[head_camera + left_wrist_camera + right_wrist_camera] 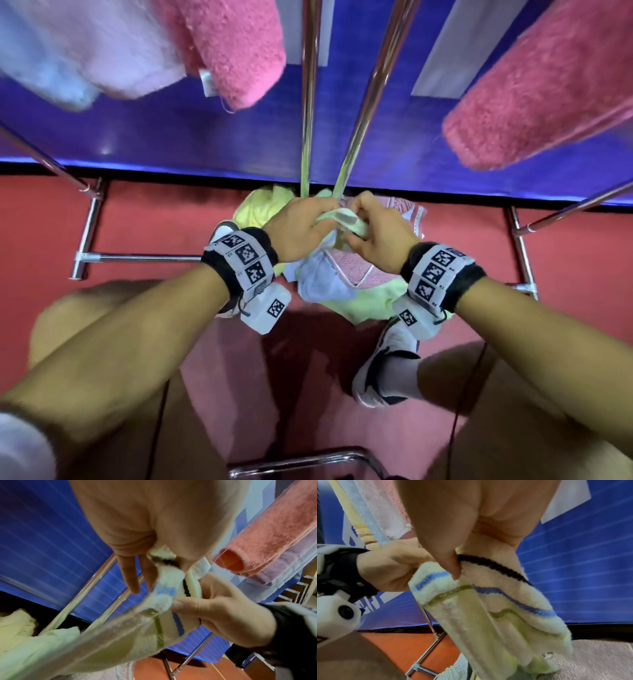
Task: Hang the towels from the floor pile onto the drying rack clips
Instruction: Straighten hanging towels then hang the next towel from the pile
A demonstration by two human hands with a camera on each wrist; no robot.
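A pale yellow-green towel (346, 219) with blue, black and olive stripes (488, 601) is held up between both hands above the floor pile (339, 281). My left hand (301, 229) pinches one end of its edge (164, 563), with two fingers pointing loose. My right hand (376, 233) grips the other end, thumb pressed on the striped hem (181, 605). The pile holds yellow, blue, pink and light green towels on the red floor. Pink (534, 92) and pale lilac (102, 54) towels hang on the rack overhead.
Chrome rack tubes (373, 85) slant down in front of me, with the base bars (137, 257) at floor level left and right. A blue wall panel (205, 137) stands behind. My knees and a white shoe (387, 370) are below the hands.
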